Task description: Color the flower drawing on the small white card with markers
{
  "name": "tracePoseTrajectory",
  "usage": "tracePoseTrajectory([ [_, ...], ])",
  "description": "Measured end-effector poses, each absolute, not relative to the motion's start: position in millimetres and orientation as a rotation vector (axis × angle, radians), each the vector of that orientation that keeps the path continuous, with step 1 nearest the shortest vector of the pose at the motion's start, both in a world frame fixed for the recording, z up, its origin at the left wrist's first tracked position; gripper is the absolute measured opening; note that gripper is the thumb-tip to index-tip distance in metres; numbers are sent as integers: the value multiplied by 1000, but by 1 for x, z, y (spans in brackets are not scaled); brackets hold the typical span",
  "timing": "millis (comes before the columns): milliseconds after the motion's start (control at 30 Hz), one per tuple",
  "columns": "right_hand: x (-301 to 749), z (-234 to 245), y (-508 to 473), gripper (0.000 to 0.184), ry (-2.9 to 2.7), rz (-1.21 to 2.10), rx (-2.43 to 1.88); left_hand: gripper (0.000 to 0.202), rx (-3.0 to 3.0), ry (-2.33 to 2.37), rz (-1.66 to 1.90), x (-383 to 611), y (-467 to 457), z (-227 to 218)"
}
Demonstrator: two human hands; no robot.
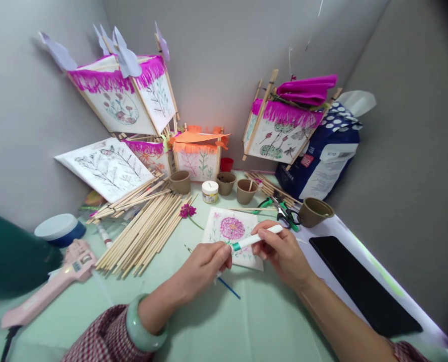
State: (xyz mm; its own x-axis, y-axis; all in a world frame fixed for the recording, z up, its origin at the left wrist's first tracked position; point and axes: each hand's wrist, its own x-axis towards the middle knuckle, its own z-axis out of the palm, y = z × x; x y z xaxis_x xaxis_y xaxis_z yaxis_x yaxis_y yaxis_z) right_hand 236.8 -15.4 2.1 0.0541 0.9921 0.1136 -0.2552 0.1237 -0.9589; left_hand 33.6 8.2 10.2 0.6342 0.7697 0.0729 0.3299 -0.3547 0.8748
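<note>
My right hand (pixel 282 251) grips a white marker (pixel 259 236) with a green band. My left hand (pixel 206 264) pinches the marker's end by that band, probably its cap, though the cap is hidden in my fingers. Both hands hover over a small white paper (pixel 227 229) painted with a pink flower and green stem. A thin blue-handled brush (pixel 227 287) lies on the table under my left hand. A jade bangle (pixel 143 327) circles my left wrist.
A pile of bamboo sticks (pixel 144 229) lies left, with a pink glue gun (pixel 54 284) and a blue-lidded tub (pixel 58 229). Paper lanterns (pixel 125 98), brown cups (pixel 314 211), a white jar (pixel 209 191), green scissors (pixel 282 211), a black phone (pixel 363 286) and a blue tissue pack (pixel 324 151) surround the paper.
</note>
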Motion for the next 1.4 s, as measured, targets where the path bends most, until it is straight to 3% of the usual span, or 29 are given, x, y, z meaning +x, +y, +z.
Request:
tracePoseTrajectory([
  [333, 227, -4, -13, 30, -935, 1306, -909, 40, 2108, 1006, 631, 36, 5, 12],
  [600, 239, 2, -11, 22, -1043, 1312, -913, 39, 2121, 1066, 664, 40, 11, 11],
  [733, 253, 6, -8, 20, -1054, 1056, -960, 34, 2052, 1221, 791, 36, 17, 10],
  [867, 274, 8, -4, 19, -995, 502, -1191, 32, 2013, 1352, 912, 28, 26, 10],
  [1033, 290, 3, -2, 20, -1349, -92, -1665, 29, 2020, 1414, 968, 23, 32, 7],
  [1167, 294, -3, 0, 23, -1393, -283, -1819, 27, 2059, 1422, 968, 22, 32, 5],
  [1400, 301, -8, 1, 23, -1644, -309, -2054, 26, 2085, 1489, 988, 17, 36, 5],
])
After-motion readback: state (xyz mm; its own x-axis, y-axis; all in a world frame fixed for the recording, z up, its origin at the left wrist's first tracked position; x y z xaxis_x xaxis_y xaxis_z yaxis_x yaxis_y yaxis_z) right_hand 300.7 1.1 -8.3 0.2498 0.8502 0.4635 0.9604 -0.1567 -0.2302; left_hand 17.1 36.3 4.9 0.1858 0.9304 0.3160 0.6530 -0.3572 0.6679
